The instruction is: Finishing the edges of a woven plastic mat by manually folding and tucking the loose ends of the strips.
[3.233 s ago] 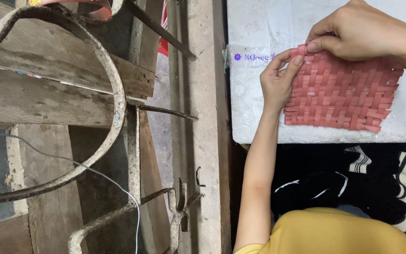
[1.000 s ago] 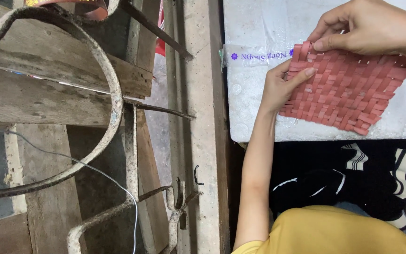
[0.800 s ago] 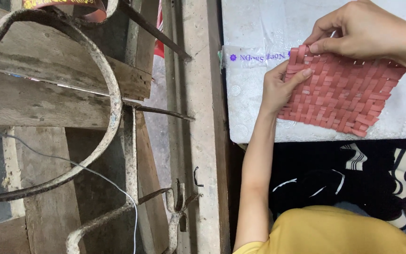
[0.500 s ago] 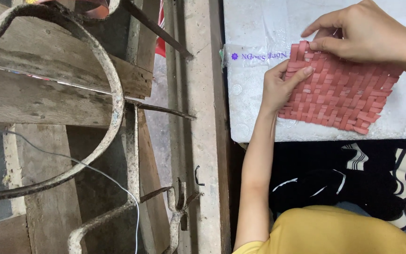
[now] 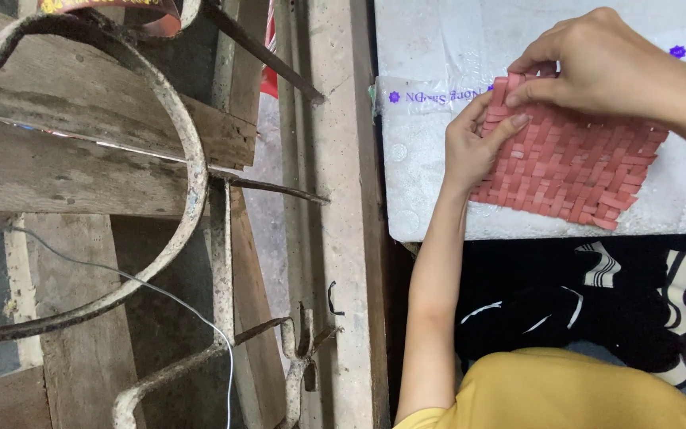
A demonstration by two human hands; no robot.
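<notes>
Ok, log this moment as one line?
left hand: fingers on left edge of red woven strip mat | right hand: pinching top strip | mat flat on white foam board

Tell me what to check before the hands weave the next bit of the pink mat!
1. Mat lies flat on the white board: ok; the pink mat rests fully on it.
2. Left hand steadies the mat's edge: ok; its fingers press the upper left corner.
3. Right hand has hold of a strip: ok; it pinches the top edge.
4. Loose strip ends tucked: cannot tell; hands cover that corner.
5. Mat clear of the board's near edge: ok, but close.
</notes>
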